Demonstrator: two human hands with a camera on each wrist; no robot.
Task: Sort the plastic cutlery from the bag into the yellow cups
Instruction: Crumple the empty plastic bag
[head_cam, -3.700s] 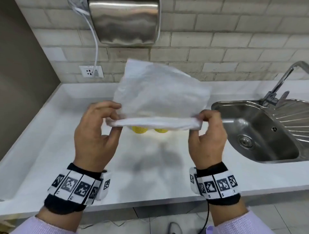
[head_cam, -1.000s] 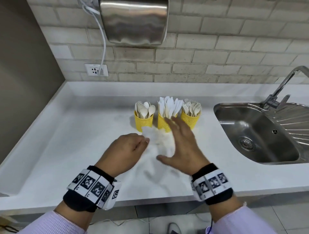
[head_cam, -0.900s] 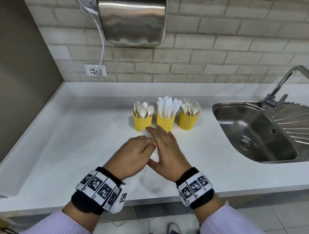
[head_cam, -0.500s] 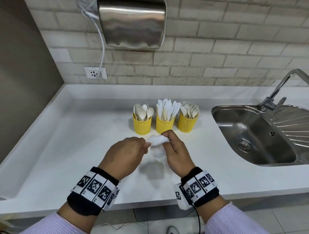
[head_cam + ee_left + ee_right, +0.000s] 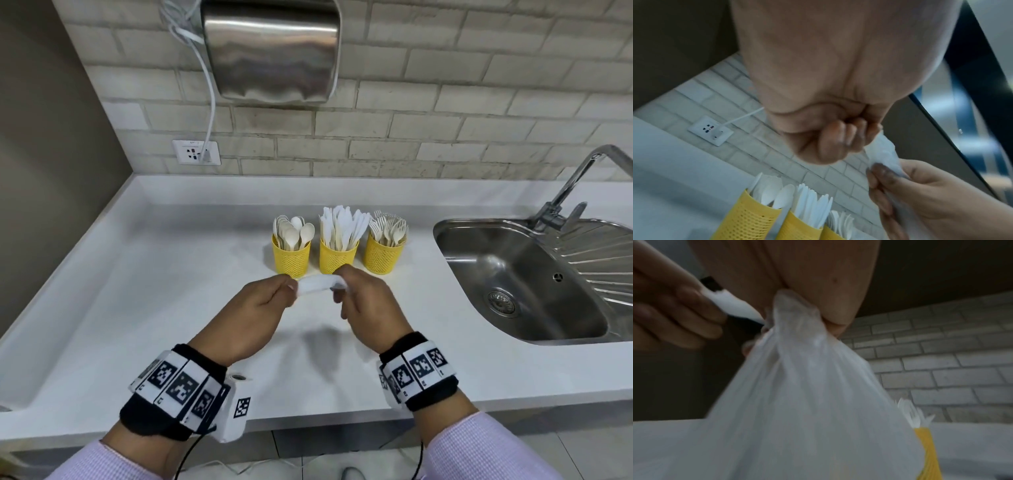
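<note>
Three yellow mesh cups stand in a row on the white counter (image 5: 137, 308): the left cup (image 5: 291, 257) holds spoons, the middle cup (image 5: 337, 258) knives, the right cup (image 5: 382, 256) forks. Just in front of them, above the counter, a white plastic bag (image 5: 317, 286) is bunched into a short roll. My left hand (image 5: 289, 289) pinches its left end and my right hand (image 5: 339, 291) grips its right end. In the left wrist view the left fingers (image 5: 838, 142) curl on the bag (image 5: 884, 152). The right wrist view is filled by the bag (image 5: 807, 402).
A steel sink (image 5: 452, 246) with a faucet (image 5: 575, 185) lies to the right. A metal hand dryer (image 5: 270, 51) hangs on the brick wall, its cable plugged into a socket (image 5: 197, 152). A dark wall closes the left side.
The bag, held spread out in the air earlier, was pressed onto the counter and gathered up. It is now a small roll lifted and stretched between both hands.
</note>
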